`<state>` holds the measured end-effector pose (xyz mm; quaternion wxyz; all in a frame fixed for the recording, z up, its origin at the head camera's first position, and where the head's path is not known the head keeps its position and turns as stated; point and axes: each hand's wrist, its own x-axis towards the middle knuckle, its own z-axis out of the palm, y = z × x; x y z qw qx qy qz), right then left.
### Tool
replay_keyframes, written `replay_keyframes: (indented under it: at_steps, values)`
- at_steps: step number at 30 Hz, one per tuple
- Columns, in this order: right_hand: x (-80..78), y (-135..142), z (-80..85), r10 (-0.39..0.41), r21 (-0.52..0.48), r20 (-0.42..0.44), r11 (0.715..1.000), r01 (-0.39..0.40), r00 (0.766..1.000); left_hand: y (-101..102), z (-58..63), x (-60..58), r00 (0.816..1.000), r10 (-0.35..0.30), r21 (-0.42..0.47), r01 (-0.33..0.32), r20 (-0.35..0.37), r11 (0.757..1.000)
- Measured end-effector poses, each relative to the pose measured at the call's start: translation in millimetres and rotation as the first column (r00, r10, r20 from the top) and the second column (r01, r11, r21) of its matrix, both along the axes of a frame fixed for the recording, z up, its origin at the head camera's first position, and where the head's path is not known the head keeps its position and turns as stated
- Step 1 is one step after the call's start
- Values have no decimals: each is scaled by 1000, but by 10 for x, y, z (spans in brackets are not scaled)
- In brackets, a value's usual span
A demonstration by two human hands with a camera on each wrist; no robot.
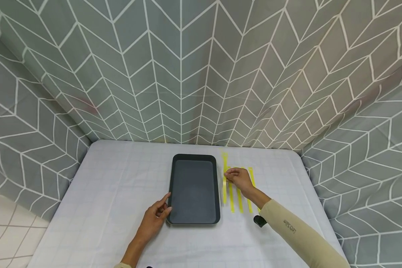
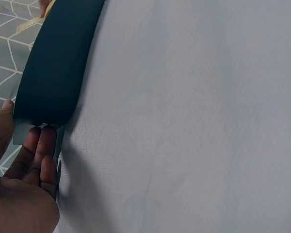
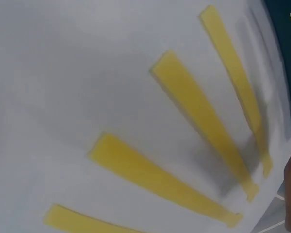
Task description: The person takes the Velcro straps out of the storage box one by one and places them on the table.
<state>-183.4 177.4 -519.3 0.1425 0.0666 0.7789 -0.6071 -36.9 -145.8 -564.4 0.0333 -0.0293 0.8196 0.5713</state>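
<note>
A dark rectangular baking tray (image 1: 196,191) lies on the white-covered table. My left hand (image 1: 153,219) holds its near left edge, with thumb and fingertips at the rim; in the left wrist view, curled fingers (image 2: 43,145) meet the tray's outer wall (image 2: 58,63). Just right of the tray, my right hand (image 1: 240,179) pinches a yellow strip (image 1: 225,190) between thumb and fingertips. Part of that strip (image 2: 29,24) hangs from the fingers in the left wrist view. Beneath and beside this hand, several more yellow strips (image 1: 239,201) lie side by side, partly covered by it.
The white cloth (image 1: 120,178) covers the table. A patterned grey curtain (image 1: 181,74) rises behind its far edge and along both sides. Beside the right sleeve (image 1: 294,230) shows a small black object (image 1: 259,221). Tiled floor (image 1: 10,230) appears at the left.
</note>
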Motion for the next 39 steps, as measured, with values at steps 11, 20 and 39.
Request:
replay_keyframes:
  at_steps: [11,20,39]
  values:
    - [45,-15,-137,-61,124,46,991,55,997,6,6,0,1000,-3,-9,3,-14,1000]
    - [117,-65,-175,-56,299,-5,953,55,998,11,3,10,999,-10,-17,9,-34,1000]
    - [127,-121,-210,50,452,-125,892,12,991,13,5,2,1000,-4,-14,4,-29,1000]
